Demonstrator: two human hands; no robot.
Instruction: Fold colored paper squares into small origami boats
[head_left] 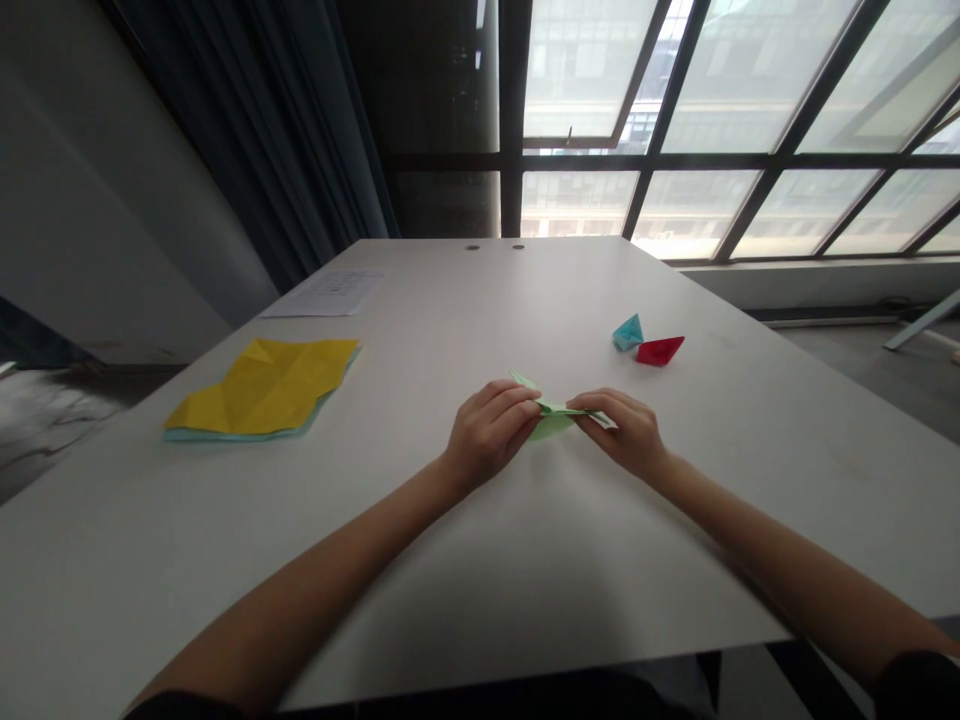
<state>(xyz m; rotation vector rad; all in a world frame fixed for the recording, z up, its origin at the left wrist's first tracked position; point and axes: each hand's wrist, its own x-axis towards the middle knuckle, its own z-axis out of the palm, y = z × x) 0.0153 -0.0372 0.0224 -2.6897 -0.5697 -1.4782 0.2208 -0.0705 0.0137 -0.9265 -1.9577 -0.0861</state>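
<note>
Between my two hands is a partly folded sheet of light green paper [553,424], held just above the white table. My left hand [491,428] pinches its left side, fingers curled over it. On the other side, my right hand [624,428] grips the paper between thumb and fingers. Parts of the folds are hidden behind the fingers. Beyond my right hand lie two small folded paper pieces, a blue one [628,333] and a red paper boat [660,350], close beside each other.
The white table [450,290] stretches away toward the windows. To the left lies a creased yellow sheet [270,385] on top of light blue paper [225,436]. Farther back, printed white sheets [326,293] rest near the left edge. A dark curtain [270,130] hangs behind.
</note>
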